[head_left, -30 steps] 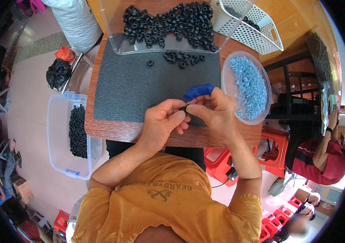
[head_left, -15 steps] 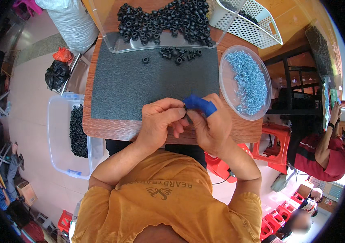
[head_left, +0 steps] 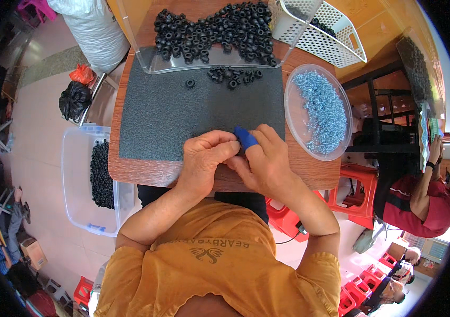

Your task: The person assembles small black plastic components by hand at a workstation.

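Note:
My left hand [head_left: 204, 158] is closed in a pinch over the near edge of the dark mat [head_left: 167, 121]. Thumb and forefinger hold a small black part, mostly hidden by the fingers. Against it works my right hand [head_left: 270, 161], its fingers bent in and its index finger wrapped in a blue covering [head_left: 246, 138]. The two hands meet at the fingertips. Beyond them, several loose black ring-shaped parts [head_left: 233, 83] lie on the mat, one [head_left: 190, 83] set apart. A heap of the same rings [head_left: 214, 31] fills a clear tray [head_left: 153, 67] at the far edge.
To the right stands a round clear tub [head_left: 294, 124] of small bluish transparent pieces [head_left: 322, 113]. A white perforated basket [head_left: 335, 45] sits behind it. On the floor at left, a clear bin [head_left: 79, 211] holds more black parts [head_left: 101, 174]. Red stools [head_left: 357, 193] stand at right, near another person [head_left: 420, 206].
My right hand has turned and its blue-wrapped index finger has swung in, now pointing away over the pinched part. My left hand keeps nearly the same place. The black part shows less.

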### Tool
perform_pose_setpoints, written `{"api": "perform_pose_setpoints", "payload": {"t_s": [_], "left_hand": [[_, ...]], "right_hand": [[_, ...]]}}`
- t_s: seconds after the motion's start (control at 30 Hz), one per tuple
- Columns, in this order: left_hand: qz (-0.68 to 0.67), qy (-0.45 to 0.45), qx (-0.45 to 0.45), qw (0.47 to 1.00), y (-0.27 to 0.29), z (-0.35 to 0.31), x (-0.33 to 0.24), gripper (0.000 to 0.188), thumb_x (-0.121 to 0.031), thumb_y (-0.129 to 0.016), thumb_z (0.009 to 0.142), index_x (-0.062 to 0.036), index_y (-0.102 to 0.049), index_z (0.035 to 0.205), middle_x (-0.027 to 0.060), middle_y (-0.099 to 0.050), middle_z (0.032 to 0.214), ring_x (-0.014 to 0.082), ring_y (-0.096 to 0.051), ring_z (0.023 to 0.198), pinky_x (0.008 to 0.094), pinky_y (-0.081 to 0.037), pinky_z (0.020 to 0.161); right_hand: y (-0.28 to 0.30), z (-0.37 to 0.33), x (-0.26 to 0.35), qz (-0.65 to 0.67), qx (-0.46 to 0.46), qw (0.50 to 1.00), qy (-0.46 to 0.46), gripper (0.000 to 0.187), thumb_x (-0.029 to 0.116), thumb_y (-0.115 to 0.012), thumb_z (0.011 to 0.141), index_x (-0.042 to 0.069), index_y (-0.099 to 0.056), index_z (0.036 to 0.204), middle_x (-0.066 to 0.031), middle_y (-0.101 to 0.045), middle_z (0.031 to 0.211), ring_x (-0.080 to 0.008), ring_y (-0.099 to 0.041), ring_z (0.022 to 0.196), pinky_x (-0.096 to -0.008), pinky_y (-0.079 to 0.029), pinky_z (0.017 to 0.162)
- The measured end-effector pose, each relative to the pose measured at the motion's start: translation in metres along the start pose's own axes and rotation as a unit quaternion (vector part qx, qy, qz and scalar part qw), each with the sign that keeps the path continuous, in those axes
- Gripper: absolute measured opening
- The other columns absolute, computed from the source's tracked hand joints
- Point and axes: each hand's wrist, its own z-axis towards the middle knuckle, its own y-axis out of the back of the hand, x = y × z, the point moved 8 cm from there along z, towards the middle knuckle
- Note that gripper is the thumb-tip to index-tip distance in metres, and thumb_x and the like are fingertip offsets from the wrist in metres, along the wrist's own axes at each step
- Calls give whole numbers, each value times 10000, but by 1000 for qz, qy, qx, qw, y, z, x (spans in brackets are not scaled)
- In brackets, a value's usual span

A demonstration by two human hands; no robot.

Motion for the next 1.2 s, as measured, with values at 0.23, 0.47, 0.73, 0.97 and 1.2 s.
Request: {"api": "perform_pose_setpoints", "payload": {"t_s": [0.23,0.47,0.73,0.97,1.2], "left_hand": [[-55,63,31,996,1,-1,14,150,-99,-592,855,28,-635,923,44,-631,775,106,-596,668,211,-476,610],[5,64,81,995,2,-5,22,252,-184,-552,912,52,-619,971,89,-648,758,155,-625,636,250,-507,573],[112,12,22,993,3,-4,19,184,-103,-511,919,30,-639,921,49,-629,715,83,-565,599,211,-466,533],[231,-51,-19,971,3,-4,10,163,-39,-494,894,48,-631,884,48,-584,637,77,-529,540,227,-442,477],[257,-65,4,964,1,-3,11,163,-52,-499,892,46,-629,893,64,-591,638,91,-552,538,235,-440,467]], "right_hand": [[-1,-7,1,-32,-6,999,14,264,71,-704,567,-3,-479,683,-159,-509,710,-319,-493,645,-410,-406,546],[-4,-12,0,-20,10,999,29,290,27,-699,576,-75,-545,800,-174,-525,733,-329,-490,620,-408,-400,508],[-11,-11,3,-70,-19,994,81,215,130,-625,494,42,-444,572,-119,-442,611,-270,-449,578,-377,-358,480],[-17,-8,8,-100,49,987,112,242,204,-618,487,51,-441,552,-95,-432,581,-243,-439,545,-369,-342,453],[-20,-20,8,-126,19,985,121,221,184,-607,505,35,-453,560,-92,-408,556,-236,-429,532,-357,-329,438]]}}
